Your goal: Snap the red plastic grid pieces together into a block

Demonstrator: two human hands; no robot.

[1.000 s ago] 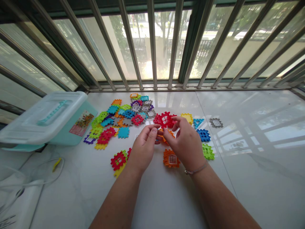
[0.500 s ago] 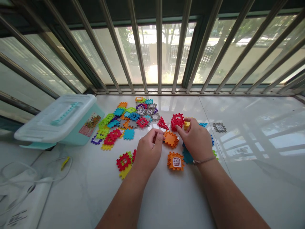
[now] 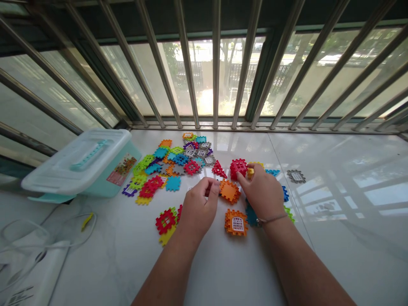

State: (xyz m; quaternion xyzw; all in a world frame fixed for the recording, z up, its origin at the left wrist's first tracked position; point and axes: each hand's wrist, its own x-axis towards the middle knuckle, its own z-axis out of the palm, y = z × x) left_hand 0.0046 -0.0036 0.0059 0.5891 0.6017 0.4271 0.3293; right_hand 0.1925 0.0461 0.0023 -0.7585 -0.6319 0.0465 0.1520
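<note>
**Booth:** Where are your hands right now?

**Me:** My right hand (image 3: 263,194) is closed in a pinch on a small yellow plastic piece (image 3: 250,172), right beside a red notched plastic cube (image 3: 238,168). That's the piece in hand, out near the middle of the white marble worktop (image 3: 344,259).

**Booth:** And the left?

**Me:** My left hand (image 3: 199,209) is curled with the fingertips drawn together, just by an orange notched square plastic tile (image 3: 229,191). Is anything between them? I can't tell from here; the fingers hide it.

**Booth:** What's around you?

**Me:** In front of my wrists sits an orange notched plastic block with a white arched window (image 3: 236,222). A red notched plastic triangle (image 3: 218,169) lies by the cube, and a heap of multicoloured notched plastic tiles (image 3: 172,168) spreads toward the far edge — a lidded pale-teal plastic storage box (image 3: 76,163) stands off to the left.

**Booth:** What's the call at this step?

**Me:** It looks like fitting pieces to the cube, so I'd say the yellow piece's notches need lining up with the red slots first — square on, no forcing.
</note>
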